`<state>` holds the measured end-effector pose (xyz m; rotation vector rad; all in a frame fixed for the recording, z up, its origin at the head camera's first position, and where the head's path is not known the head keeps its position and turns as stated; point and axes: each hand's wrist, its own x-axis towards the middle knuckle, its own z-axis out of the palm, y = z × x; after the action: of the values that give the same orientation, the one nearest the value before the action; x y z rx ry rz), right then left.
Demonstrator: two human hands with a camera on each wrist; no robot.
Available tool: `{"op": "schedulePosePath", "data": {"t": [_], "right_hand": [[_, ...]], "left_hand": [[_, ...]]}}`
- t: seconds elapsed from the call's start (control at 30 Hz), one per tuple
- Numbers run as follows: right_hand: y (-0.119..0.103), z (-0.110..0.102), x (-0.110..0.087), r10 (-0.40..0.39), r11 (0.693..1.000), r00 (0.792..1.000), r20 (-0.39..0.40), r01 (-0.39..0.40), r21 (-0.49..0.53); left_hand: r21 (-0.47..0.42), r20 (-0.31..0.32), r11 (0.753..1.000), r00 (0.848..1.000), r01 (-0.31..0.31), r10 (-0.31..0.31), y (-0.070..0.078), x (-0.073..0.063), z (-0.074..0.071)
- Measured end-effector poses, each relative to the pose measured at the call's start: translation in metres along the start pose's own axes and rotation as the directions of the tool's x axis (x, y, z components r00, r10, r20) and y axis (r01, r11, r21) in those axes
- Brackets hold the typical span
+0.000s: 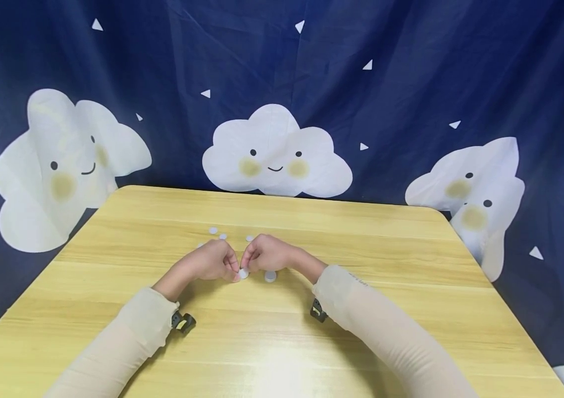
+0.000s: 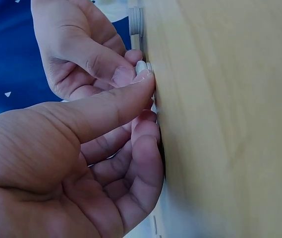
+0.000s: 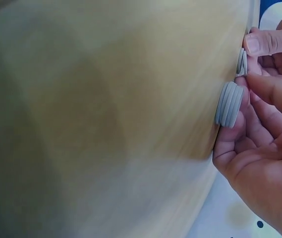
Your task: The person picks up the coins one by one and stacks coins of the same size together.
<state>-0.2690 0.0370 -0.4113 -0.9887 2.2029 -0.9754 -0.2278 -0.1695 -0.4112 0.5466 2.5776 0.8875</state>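
Two small grey-white round discs (image 1: pixel 243 273) lie one over the other on the wooden table, between my hands. My left hand (image 1: pixel 210 260) pinches their left edge, its thumb in front. From the other side, my right hand (image 1: pixel 270 253) has thumb and fingers curled at the same discs. In the right wrist view the upper disc (image 3: pixel 244 62) tilts slightly away from the lower one. Close beside the right hand stands a short stack of several similar discs (image 3: pixel 229 105). The fingers partly hide the pinched discs.
Beyond the hands, loose discs lie on the table, among them one farthest back (image 1: pixel 213 230), another near it (image 1: pixel 223 236) and one behind the right hand (image 1: pixel 249 239). A dark blue curtain (image 1: pixel 272 66) with printed clouds hangs behind the table's far edge (image 1: pixel 282 196).
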Motion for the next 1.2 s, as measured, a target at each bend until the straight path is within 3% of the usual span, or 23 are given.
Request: {"op": "schedulePosePath", "data": {"t": [0.33, 1.2], "right_hand": [[0.000, 0.000, -0.004, 0.053, 0.990, 0.998, 0.028, -0.056, 0.126], [-0.006, 0.011, -0.003, 0.035, 0.998, 0.996, -0.077, -0.039, -0.043]], "left_hand": [[-0.012, 0.017, 1.000, 1.000, -0.011, 0.011, 0.001, -0.001, -0.003], [0.008, 0.034, 1.000, 0.999, 0.011, -0.011, 0.000, -0.002, -0.005]]}}
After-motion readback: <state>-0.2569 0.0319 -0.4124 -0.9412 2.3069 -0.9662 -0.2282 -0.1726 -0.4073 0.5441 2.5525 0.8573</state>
